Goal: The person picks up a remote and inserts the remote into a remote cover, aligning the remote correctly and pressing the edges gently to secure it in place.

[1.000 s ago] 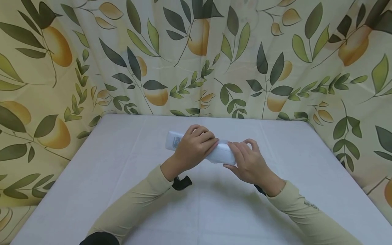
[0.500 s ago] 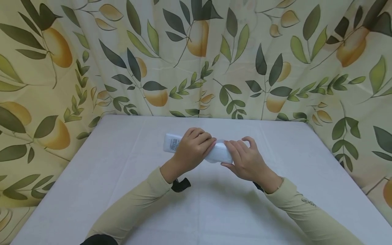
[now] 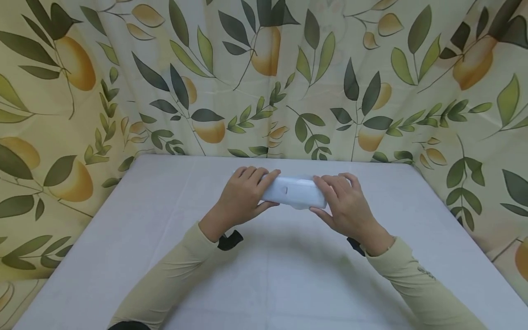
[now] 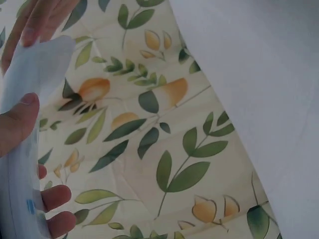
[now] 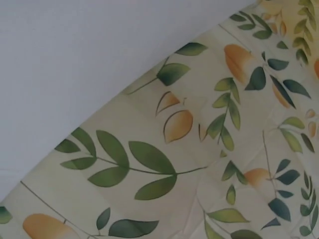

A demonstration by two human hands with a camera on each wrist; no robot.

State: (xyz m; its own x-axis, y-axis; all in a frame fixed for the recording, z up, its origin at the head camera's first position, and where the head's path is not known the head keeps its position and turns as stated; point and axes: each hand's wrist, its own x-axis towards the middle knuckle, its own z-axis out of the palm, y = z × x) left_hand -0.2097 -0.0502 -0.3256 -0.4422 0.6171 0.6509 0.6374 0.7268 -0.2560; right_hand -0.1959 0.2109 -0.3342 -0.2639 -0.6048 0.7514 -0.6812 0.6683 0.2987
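Observation:
A long white package (image 3: pixel 294 191) with a thin translucent film edge is held above the table, tilted slightly down to the right in the head view. My left hand (image 3: pixel 244 195) grips its left end, covering that end. At the right end my right hand (image 3: pixel 345 205) pinches it between thumb and fingers. From the left wrist, the package (image 4: pixel 17 184) runs along the left edge, with the left thumb (image 4: pixel 20 122) across it and fingertips (image 4: pixel 59 198) curled round behind. The film (image 4: pixel 55 59) sticks out near the right hand's fingers (image 4: pixel 42 20). Neither hand nor package shows in the right wrist view.
A white cloth covers the table (image 3: pixel 264 279) under the hands. Behind and beside it hangs a curtain (image 3: pixel 247 91) printed with fruit and leaves. Black straps (image 3: pixel 231 240) sit at both wrists, below light sleeves.
My left hand has shifted left along the package, now covering the printed end, with its thumb showing below. The package has turned and risen slightly. My right hand has moved a little right.

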